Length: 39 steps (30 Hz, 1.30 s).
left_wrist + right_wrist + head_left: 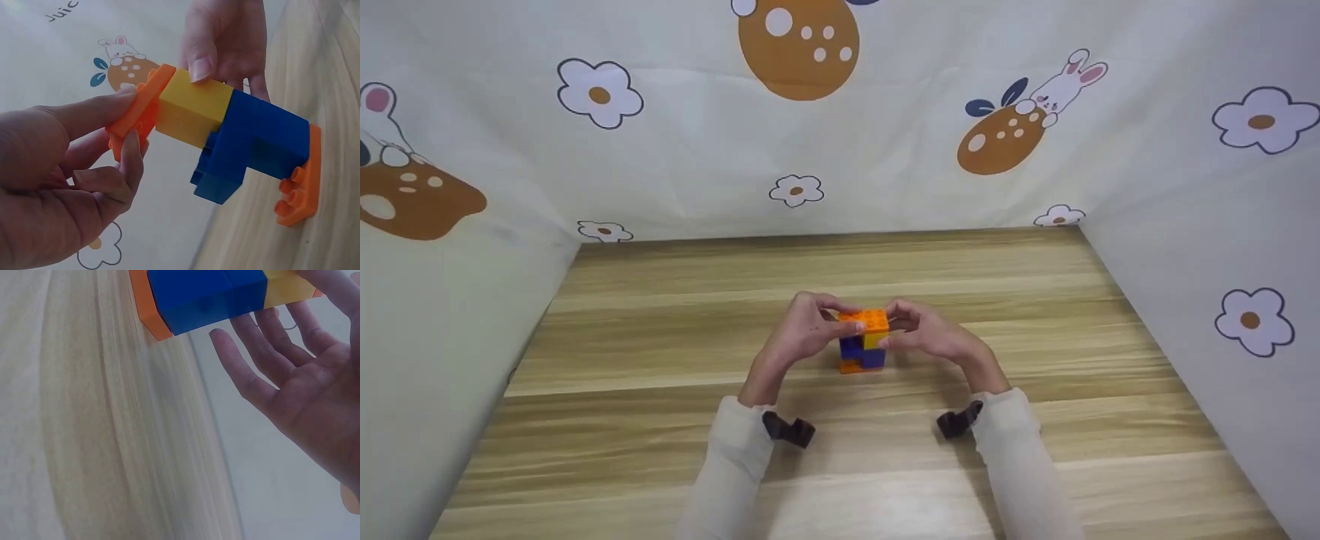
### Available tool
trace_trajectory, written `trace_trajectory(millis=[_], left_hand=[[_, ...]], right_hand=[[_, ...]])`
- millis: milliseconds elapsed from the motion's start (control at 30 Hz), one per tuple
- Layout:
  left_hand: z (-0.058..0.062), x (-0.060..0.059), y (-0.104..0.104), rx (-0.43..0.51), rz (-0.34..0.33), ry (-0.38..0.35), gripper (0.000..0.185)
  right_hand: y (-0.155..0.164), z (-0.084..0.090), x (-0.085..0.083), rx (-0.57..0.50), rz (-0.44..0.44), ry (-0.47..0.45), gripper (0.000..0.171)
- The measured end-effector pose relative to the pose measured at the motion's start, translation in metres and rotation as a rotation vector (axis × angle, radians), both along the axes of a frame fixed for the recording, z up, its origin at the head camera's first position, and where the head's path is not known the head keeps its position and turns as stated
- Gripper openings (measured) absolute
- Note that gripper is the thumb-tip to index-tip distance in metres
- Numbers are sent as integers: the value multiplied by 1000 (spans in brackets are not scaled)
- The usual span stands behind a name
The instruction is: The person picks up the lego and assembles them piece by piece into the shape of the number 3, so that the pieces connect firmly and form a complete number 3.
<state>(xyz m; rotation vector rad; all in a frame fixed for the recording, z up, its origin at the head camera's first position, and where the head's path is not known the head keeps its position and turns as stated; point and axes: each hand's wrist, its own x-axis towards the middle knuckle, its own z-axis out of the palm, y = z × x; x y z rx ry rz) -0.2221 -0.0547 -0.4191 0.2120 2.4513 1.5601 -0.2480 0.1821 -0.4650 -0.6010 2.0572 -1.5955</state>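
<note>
A small brick tower (863, 341) stands on the wooden table (660, 420), with both hands at its upper part. It has an orange plate (138, 109) on top, then a yellow brick (194, 109), blue bricks (253, 140) and an orange base plate (301, 180). My left hand (829, 321) pinches the top orange plate between thumb and forefinger. My right hand (901, 324) grips the yellow brick with its thumb (199, 62) on the near face. In the right wrist view its other fingers (247, 377) stretch loosely beside the blue bricks (208, 292).
Cloth walls (885, 150) printed with flowers and rabbits close off the table at the back, left and right. Black wrist mounts (787, 429) sit on both white sleeves. Bare wood surrounds the tower.
</note>
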Motion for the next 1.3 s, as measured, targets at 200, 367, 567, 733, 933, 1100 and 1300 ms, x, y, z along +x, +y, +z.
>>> trace_trajectory(millis=[200, 367, 567, 733, 933, 1100, 1300], left_hand=[[-4, 0, -1, 10, 4, -5, 22], [-5, 0, -2, 5, -7, 7, 23], [-5, 0, -2, 4, -5, 14, 23], [-5, 2, -3, 0, -23, 18, 26], [-7, 2, -5, 20, -61, 19, 27], [-13, -1, -8, 60, -86, 8, 30], [-20, -6, -12, 123, -73, 45, 36]], right_hand=[[0, 0, 0, -27, 10, 6, 28], [0, 0, 1, -21, 12, 9, 29], [-1, -2, 0, -25, 17, 4, 29], [0, 0, 0, -9, 12, 8, 31], [-1, 1, 0, 10, 9, 22, 34], [-2, -1, 0, 61, 13, 33, 39], [-3, -3, 0, 104, -21, 33, 43]])
